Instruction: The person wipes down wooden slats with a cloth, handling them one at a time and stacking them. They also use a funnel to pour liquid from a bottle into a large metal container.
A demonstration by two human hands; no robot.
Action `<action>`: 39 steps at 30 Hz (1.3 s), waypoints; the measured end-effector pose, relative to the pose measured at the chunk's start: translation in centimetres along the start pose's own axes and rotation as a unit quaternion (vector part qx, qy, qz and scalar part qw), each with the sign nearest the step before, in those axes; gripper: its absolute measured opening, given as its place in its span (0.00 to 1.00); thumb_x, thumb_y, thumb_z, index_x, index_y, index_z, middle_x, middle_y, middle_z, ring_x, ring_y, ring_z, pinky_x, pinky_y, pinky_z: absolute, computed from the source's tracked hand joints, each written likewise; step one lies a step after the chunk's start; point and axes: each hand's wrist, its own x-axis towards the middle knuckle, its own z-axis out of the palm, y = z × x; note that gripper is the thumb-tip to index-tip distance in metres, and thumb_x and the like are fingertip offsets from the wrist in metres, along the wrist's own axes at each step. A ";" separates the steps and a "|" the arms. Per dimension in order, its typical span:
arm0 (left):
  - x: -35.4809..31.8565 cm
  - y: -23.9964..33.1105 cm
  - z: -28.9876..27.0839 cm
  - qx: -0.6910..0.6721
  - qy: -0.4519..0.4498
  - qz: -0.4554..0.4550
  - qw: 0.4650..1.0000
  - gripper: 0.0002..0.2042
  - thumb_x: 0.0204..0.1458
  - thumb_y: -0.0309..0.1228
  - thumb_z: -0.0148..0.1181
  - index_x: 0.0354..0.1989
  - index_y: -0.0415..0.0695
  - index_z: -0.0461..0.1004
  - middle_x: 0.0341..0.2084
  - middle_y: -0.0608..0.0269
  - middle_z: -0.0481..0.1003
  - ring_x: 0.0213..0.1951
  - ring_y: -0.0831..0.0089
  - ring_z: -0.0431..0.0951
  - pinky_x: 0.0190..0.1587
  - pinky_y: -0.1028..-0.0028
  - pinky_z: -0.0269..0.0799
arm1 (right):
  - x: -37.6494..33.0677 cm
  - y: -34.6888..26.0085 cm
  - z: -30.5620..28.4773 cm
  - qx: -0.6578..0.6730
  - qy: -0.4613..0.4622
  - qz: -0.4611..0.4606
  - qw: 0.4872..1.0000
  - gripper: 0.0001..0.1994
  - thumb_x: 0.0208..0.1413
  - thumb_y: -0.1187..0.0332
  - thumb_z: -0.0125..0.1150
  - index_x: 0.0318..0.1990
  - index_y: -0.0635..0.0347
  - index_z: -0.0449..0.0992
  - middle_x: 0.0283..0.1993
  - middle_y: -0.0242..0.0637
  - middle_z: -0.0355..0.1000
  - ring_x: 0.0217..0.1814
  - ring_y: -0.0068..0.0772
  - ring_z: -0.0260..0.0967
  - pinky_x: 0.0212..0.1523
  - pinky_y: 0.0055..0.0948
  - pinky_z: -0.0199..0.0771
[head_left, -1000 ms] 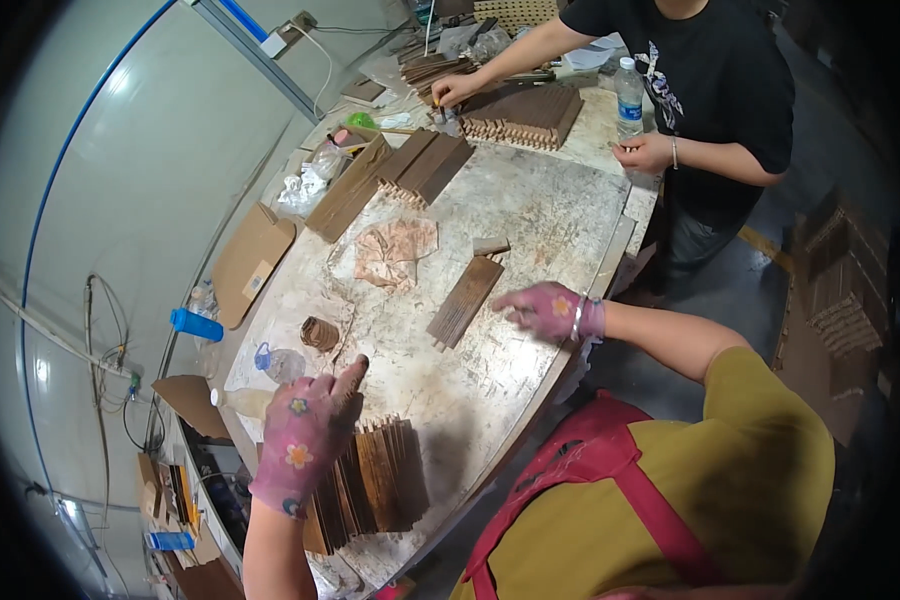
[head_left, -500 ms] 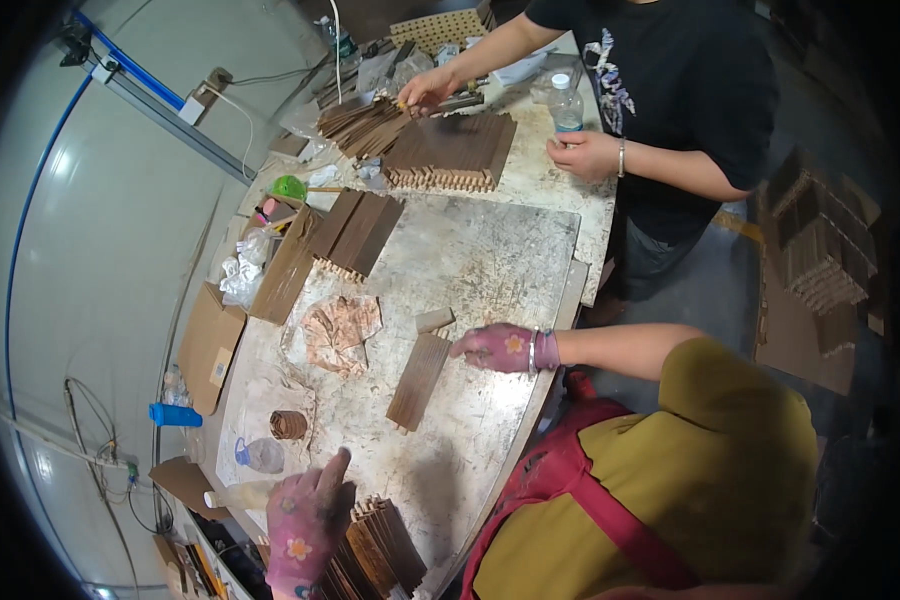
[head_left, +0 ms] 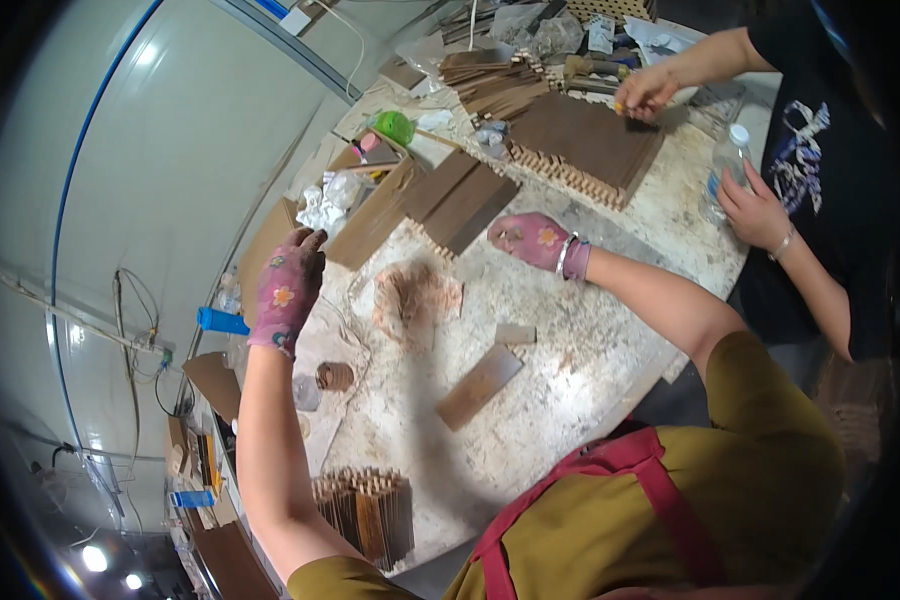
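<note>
Hands (head_left: 288, 290) now farther up table (head_left: 570, 370), off slats (head_left: 365, 505).

So the desk (head_left: 570, 400) runs diagonally from lower left to upper right of the frame. A stack of slats (head_left: 365, 510) sits at the lower left edge, a single flat board (head_left: 478, 386) lies near the centre, with a small block (head_left: 515, 333) just above it. A crumpled pile (head_left: 410, 295) is left of centre. Two flat panels (head_left: 460, 200) lie above that, and a bigger slat stack (head_left: 585, 145) sits at upper right, bottle (head_left: 725, 170) to its right.
</note>
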 end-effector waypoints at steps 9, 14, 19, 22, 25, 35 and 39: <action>13.7 -4.5 14.2 -0.001 0.090 0.018 0.996 0.27 0.48 0.26 0.59 0.60 0.51 0.66 0.59 0.50 0.65 0.60 0.47 0.65 0.62 0.58 0.62 | 21.2 2.1 2.1 -0.155 0.053 -0.122 0.979 0.07 0.54 0.62 0.54 0.34 0.50 0.76 0.34 0.42 0.75 0.36 0.49 0.74 0.36 0.45 0.72; 17.1 -8.9 22.0 0.057 0.097 -0.020 0.993 0.27 0.50 0.32 0.59 0.62 0.53 0.65 0.57 0.54 0.68 0.60 0.52 0.65 0.61 0.58 0.63 | 28.9 1.5 8.0 -0.306 0.003 -0.094 0.947 0.11 0.50 0.65 0.58 0.42 0.50 0.78 0.42 0.43 0.75 0.42 0.46 0.75 0.43 0.46 0.72; 15.5 -10.5 25.8 -0.119 0.085 -0.063 0.987 0.26 0.52 0.28 0.55 0.62 0.52 0.63 0.52 0.53 0.71 0.50 0.50 0.73 0.49 0.61 0.72 | 33.1 5.1 12.3 -0.432 -0.020 -0.087 0.897 0.13 0.50 0.65 0.59 0.44 0.54 0.79 0.46 0.42 0.74 0.49 0.42 0.73 0.49 0.45 0.68; 13.6 -11.2 26.4 -0.150 0.085 -0.102 0.980 0.27 0.50 0.28 0.56 0.62 0.51 0.63 0.52 0.52 0.71 0.51 0.51 0.73 0.50 0.59 0.72 | 33.6 2.4 12.2 -0.485 -0.038 -0.087 0.869 0.10 0.54 0.67 0.56 0.40 0.56 0.80 0.40 0.38 0.77 0.42 0.41 0.76 0.42 0.37 0.73; 13.8 -10.4 25.7 -0.155 0.108 -0.114 0.975 0.26 0.52 0.32 0.56 0.62 0.49 0.63 0.53 0.52 0.71 0.52 0.51 0.72 0.53 0.60 0.70 | 36.2 2.8 10.9 -0.402 -0.025 -0.127 0.906 0.09 0.56 0.63 0.56 0.39 0.51 0.80 0.35 0.44 0.78 0.38 0.42 0.78 0.37 0.40 0.76; 13.9 -15.2 22.9 -0.208 0.278 -0.141 0.927 0.23 0.47 0.32 0.62 0.54 0.49 0.70 0.47 0.50 0.73 0.51 0.54 0.73 0.55 0.62 0.67 | 36.8 -3.6 7.8 -0.249 0.020 -0.221 0.943 0.13 0.56 0.59 0.56 0.43 0.55 0.75 0.36 0.46 0.76 0.40 0.49 0.74 0.40 0.41 0.72; 14.5 -16.3 20.8 -0.073 0.257 -0.156 0.951 0.16 0.46 0.31 0.63 0.47 0.50 0.77 0.45 0.52 0.74 0.47 0.58 0.75 0.51 0.63 0.70 | 35.0 -4.2 7.6 -0.191 0.008 -0.300 0.934 0.13 0.58 0.59 0.54 0.45 0.55 0.74 0.36 0.45 0.75 0.40 0.48 0.73 0.41 0.41 0.71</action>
